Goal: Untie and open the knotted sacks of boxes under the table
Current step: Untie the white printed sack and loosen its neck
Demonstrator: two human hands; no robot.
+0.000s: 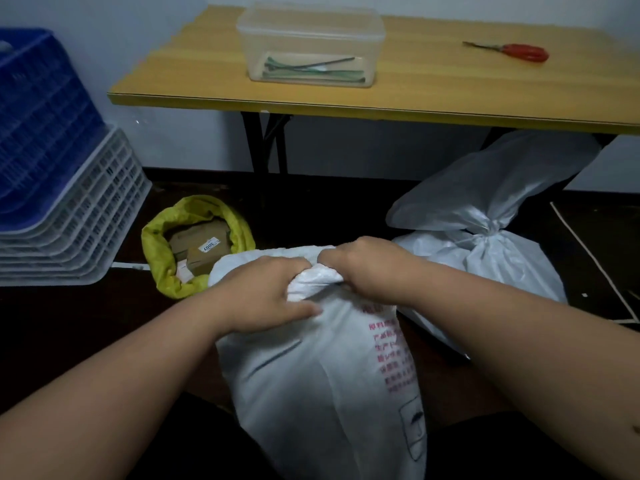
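Now both hands grip the bunched neck of a white sack.
Left hand (273, 292) and right hand (367, 268) curl tight around the neck of the printed sack (329, 386), which stands on the floor before the table (433, 98), between an open yellow sack (194, 247) and a tied white sack (485, 237).

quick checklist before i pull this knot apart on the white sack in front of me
1. Both hands on the knot: ok. Left hand and right hand grip the bunched neck of the printed white sack.
2. Knot loosened: cannot tell, the fingers cover it.
3. Sack upright and steady: ok, it stands between the arms.
4. Yellow sack done: ok, its mouth is open and boxes show inside.
5. Other white sack done: not ok, its neck is tied.
6. Cutting tool handy if the knot sticks: ok, red-handled scissors lie on the table.
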